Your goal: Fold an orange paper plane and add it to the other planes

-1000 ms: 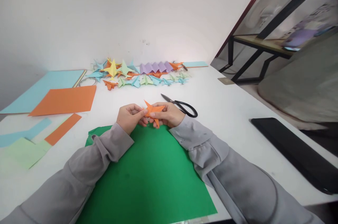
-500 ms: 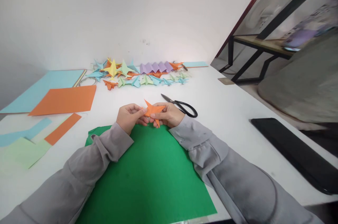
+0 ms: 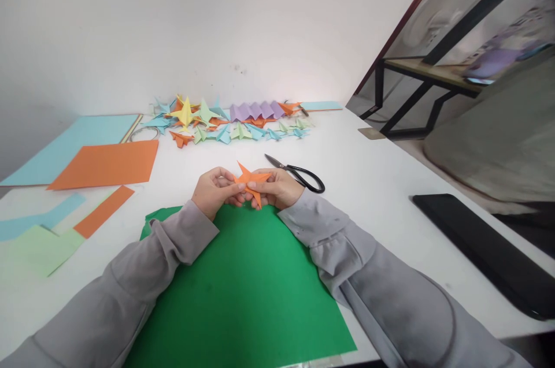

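Note:
Both hands meet over the far edge of a green paper sheet [image 3: 243, 293] on a white table [image 3: 368, 177]. Between them is a small folded orange paper figure [image 3: 250, 178] with pointed tips. My left hand [image 3: 213, 190] pinches its left side with thumb and fingers closed. My right hand [image 3: 277, 187] pinches its right side, fingers curled around it. Black scissors [image 3: 300, 174] lie just behind my right hand.
A row of folded paper figures [image 3: 225, 119] in several colours lies along the back by the wall. Orange [image 3: 106, 164], blue [image 3: 73, 145] and pale green [image 3: 39, 249] sheets and strips lie at the left. A black flat slab [image 3: 489, 249] lies at the right edge.
The orange figure has shifted slightly left and turned a little between the fingers. Arms and hands stay in place.

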### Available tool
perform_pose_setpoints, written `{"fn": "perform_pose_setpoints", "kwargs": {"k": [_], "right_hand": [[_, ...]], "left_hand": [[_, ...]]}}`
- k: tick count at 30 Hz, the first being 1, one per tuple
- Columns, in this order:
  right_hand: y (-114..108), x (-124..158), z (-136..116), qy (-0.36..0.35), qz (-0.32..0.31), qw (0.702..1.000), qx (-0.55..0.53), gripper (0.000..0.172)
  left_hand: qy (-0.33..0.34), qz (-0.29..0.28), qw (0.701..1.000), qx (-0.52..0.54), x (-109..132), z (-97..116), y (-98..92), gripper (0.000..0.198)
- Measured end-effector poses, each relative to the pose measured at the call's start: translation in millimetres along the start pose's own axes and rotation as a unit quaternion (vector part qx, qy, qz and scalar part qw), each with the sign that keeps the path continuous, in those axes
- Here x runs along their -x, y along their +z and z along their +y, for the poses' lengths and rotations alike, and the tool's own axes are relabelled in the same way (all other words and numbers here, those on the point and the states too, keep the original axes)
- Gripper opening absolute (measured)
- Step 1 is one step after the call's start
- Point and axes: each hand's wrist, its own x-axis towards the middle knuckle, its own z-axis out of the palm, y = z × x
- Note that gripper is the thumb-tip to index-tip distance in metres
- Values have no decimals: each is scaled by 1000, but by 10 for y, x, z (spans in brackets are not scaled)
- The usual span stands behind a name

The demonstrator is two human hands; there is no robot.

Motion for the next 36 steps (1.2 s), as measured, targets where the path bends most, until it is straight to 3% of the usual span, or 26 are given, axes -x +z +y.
{"fn": "perform_pose_setpoints", "kwargs": {"k": [9, 23, 36], "right_hand": [[-1, 7, 13, -17, -5, 1000, 10, 31], [69, 11, 18, -27, 51, 998, -3, 31], [68, -17, 64, -27, 50, 998, -32, 28]], "left_hand": [[-3, 8, 1000, -11, -11, -1, 2, 48], [-4, 3, 1000, -23, -17, 18, 14, 48], [-57, 1, 998, 27, 11, 49, 35, 45]]}}
